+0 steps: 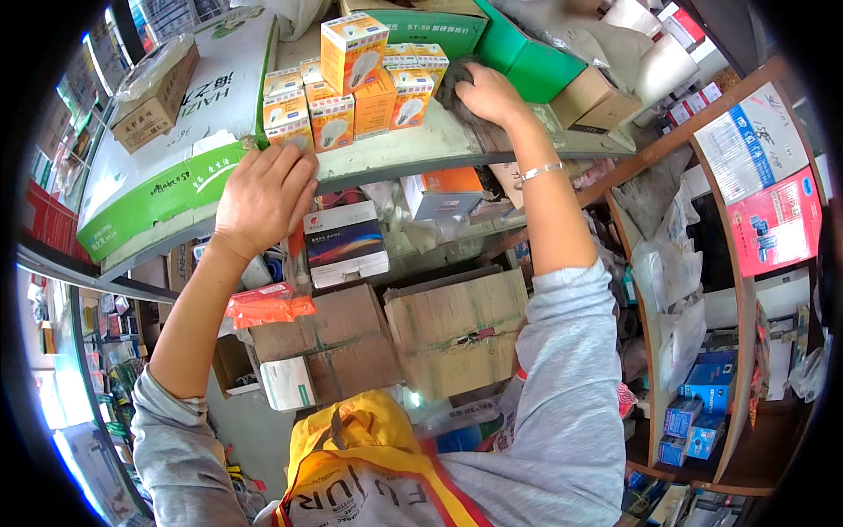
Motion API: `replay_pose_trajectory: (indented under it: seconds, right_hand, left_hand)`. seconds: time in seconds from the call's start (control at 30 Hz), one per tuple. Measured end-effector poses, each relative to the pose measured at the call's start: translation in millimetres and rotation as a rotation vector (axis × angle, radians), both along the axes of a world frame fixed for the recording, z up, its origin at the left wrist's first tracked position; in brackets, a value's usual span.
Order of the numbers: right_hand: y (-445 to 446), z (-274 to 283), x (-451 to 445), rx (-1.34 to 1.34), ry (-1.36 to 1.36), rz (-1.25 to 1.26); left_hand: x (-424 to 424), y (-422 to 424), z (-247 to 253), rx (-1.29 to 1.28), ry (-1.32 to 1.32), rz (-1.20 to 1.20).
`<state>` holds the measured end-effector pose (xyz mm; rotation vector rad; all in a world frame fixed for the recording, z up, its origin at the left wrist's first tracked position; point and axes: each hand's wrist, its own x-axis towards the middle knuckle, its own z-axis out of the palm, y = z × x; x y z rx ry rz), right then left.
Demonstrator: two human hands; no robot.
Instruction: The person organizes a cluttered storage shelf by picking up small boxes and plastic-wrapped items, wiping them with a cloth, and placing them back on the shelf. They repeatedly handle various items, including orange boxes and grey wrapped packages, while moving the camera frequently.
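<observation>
My right hand (490,94) presses on a dark grey cloth (453,89) on the upper shelf (454,135), its fingers bunched into it. Left of the cloth stand several orange-and-white light bulb boxes (411,99), with one box (354,54) stacked on top of the others. My left hand (267,194) lies over the shelf's front edge, next to the leftmost bulb box (287,117). Its thumb and palm are hidden, so its grip is unclear. Beside it lies a large white-and-green carton (178,125).
A brown box (155,92) lies on the large carton. Green boxes (527,56) and an open cardboard box (596,99) stand behind and right of the cloth. Below are a white-and-dark box (347,244), an orange plastic packet (271,306) and big cardboard cartons (458,329). Wooden shelving (734,309) rises at right.
</observation>
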<state>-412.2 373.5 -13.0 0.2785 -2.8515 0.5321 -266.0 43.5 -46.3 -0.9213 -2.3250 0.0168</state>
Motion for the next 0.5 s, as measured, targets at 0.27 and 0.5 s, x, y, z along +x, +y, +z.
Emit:
replay_pose_trajectory:
  seconds: [0.27,0.5]
  right_hand:
    - [11,17,-48,0.125,-0.265,0.056]
    - [101,120,94,0.609,-0.617,0.138]
  left_hand:
    - [0,5,2,0.034,-0.013,0.016]
    - [2,6,-1,0.082,-0.009,0.011]
